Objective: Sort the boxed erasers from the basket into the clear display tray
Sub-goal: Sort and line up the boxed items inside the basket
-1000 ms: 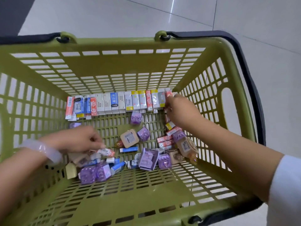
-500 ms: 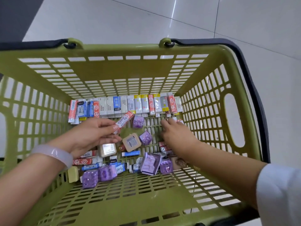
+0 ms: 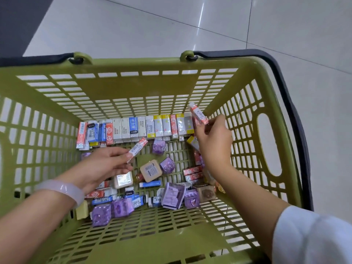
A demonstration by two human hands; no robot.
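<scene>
Shop, likely a stationery store: olive-green slotted plastic shopping basket [image 3: 171, 86] with black carry handles [image 3: 293, 96], full of small barcoded boxed erasers [image 3: 133, 128] in retail wrapping, on glossy pale tiled floor [image 3: 171, 25].

light: bright, even overhead | glare: streak on floor tiles [image 3: 200, 18] | edges: wide-angle bowing; sleeve [image 3: 312, 237] soft

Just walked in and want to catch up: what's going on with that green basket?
A person is picking through small boxed erasers in a green basket. The left hand pinches one red-and-white eraser box, and the right hand holds another lifted near the basket's right wall. A row of boxes lines the far wall; others lie loose. No display tray is in view.
</scene>
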